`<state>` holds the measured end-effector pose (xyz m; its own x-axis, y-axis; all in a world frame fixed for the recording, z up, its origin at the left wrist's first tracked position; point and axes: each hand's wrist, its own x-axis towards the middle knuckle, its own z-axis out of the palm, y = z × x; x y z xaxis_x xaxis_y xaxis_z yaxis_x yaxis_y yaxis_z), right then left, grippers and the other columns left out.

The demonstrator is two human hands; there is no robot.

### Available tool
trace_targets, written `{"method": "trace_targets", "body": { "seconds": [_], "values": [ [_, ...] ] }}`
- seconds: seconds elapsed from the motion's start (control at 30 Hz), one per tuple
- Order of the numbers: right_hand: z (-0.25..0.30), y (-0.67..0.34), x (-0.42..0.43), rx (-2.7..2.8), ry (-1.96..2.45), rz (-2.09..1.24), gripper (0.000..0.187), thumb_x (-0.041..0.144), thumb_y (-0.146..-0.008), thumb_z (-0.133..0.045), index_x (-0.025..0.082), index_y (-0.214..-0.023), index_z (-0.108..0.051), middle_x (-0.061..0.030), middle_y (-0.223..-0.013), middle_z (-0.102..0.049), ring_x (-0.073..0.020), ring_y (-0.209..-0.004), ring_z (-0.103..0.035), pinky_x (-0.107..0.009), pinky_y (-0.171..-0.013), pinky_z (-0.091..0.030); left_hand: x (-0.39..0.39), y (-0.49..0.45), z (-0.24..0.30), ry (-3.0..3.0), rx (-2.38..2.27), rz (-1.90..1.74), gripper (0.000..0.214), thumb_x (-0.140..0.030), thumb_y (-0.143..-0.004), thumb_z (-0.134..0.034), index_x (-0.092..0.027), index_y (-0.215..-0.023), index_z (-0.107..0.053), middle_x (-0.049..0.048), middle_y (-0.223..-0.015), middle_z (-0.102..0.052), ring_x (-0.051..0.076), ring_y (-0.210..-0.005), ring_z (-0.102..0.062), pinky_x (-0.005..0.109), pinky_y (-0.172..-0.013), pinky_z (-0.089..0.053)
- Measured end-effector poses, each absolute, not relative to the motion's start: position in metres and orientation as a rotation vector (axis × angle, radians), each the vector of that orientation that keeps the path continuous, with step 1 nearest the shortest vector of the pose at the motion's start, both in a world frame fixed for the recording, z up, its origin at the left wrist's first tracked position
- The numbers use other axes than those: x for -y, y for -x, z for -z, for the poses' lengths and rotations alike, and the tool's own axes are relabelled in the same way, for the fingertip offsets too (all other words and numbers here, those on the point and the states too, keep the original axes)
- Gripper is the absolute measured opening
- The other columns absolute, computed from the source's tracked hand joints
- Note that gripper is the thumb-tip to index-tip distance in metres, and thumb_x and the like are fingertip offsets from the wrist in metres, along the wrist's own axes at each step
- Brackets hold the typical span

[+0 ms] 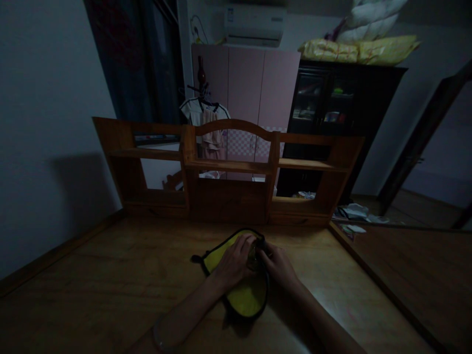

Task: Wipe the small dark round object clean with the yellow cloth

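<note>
On the wooden surface lies a yellow fabric piece with a black border (249,297); a black tab sticks out at its left corner. Whether it is a pouch or a flat cloth I cannot tell. My left hand (234,260) rests over its upper part, fingers curled around a small, dark, slightly shiny object (253,258). Facing it from the right, my right hand (278,265) has its thumb and fingers pinched at the black edge and the same small object. Dim light and the fingers hide most of what both hands hold.
A wooden shelf unit (228,168) stands along the far edge of the wooden surface (121,275). A wall (55,147) rises at the left. Beyond are hanging clothes (210,120), a pink wardrobe (245,83) and a dark cabinet (317,98). Papers (356,211) lie to the right.
</note>
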<state>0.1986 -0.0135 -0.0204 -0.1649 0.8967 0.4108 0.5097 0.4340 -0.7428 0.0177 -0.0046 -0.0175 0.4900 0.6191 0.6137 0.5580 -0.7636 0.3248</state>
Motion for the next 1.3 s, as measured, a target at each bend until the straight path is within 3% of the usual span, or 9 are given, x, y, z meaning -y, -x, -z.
{"method": "trace_targets", "body": {
  "seconds": [0.23, 0.57, 0.77, 0.9, 1.1, 1.3],
  "values": [
    [0.008, -0.196, 0.019, 1.768, 1.196, -0.642, 0.036, 0.046, -0.086, -0.052, 0.017, -0.104, -0.064, -0.0060, -0.089, -0.071, -0.0207, -0.075, -0.065, -0.028, -0.065, -0.050, 0.005, -0.019, 0.019, -2.583, -1.085, -1.200, 0.086, -0.035, -0.064, -0.080, -0.022, -0.133, -0.030, 0.0124, -0.132, -0.042, 0.030, -0.124, -0.043, 0.047, -0.099, -0.043],
    [0.007, -0.199, 0.021, 1.719, 1.232, -0.623, 0.046, 0.047, -0.094, -0.034, 0.015, -0.098, -0.067, -0.0052, -0.084, -0.070, -0.0204, -0.077, -0.062, -0.028, -0.071, -0.047, 0.006, -0.019, 0.016, -2.576, -1.083, -1.189, 0.085, -0.031, -0.063, -0.080, -0.022, -0.132, -0.031, 0.0118, -0.130, -0.042, 0.030, -0.122, -0.044, 0.046, -0.099, -0.044],
    [0.005, -0.196, 0.022, 1.762, 1.216, -0.601, 0.042, 0.048, -0.091, -0.040, 0.017, -0.106, -0.065, -0.0066, -0.090, -0.070, -0.0217, -0.081, -0.063, -0.029, -0.073, -0.047, 0.006, -0.020, 0.017, -2.549, -1.083, -1.205, 0.090, -0.027, -0.058, -0.082, -0.023, -0.132, -0.030, 0.0106, -0.131, -0.041, 0.030, -0.122, -0.044, 0.047, -0.099, -0.044],
    [0.007, -0.196, 0.021, 1.774, 1.241, -0.541, 0.043, 0.046, -0.094, -0.035, 0.017, -0.099, -0.066, -0.0064, -0.084, -0.070, -0.0200, -0.076, -0.063, -0.028, -0.071, -0.047, 0.005, -0.020, 0.019, -2.556, -1.090, -1.204, 0.093, -0.029, -0.056, -0.084, -0.023, -0.132, -0.031, 0.0104, -0.130, -0.042, 0.031, -0.121, -0.044, 0.048, -0.099, -0.044],
    [0.010, -0.199, 0.018, 1.813, 1.269, -0.507, 0.042, 0.043, -0.095, -0.033, 0.017, -0.097, -0.066, -0.0066, -0.080, -0.069, -0.0198, -0.071, -0.062, -0.028, -0.067, -0.046, 0.006, -0.020, 0.017, -2.558, -1.079, -1.214, 0.090, -0.030, -0.058, -0.083, -0.023, -0.132, -0.031, 0.0109, -0.130, -0.043, 0.031, -0.121, -0.045, 0.049, -0.098, -0.044],
    [0.013, -0.201, 0.017, 1.861, 1.250, -0.484, 0.034, 0.033, -0.093, -0.037, 0.017, -0.107, -0.063, -0.0073, -0.089, -0.070, -0.0211, -0.079, -0.063, -0.029, -0.070, -0.046, 0.006, -0.020, 0.017, -2.558, -1.057, -1.232, 0.086, -0.034, -0.061, -0.082, -0.022, -0.131, -0.033, 0.0112, -0.129, -0.043, 0.030, -0.121, -0.045, 0.049, -0.099, -0.044]
  ]
}}
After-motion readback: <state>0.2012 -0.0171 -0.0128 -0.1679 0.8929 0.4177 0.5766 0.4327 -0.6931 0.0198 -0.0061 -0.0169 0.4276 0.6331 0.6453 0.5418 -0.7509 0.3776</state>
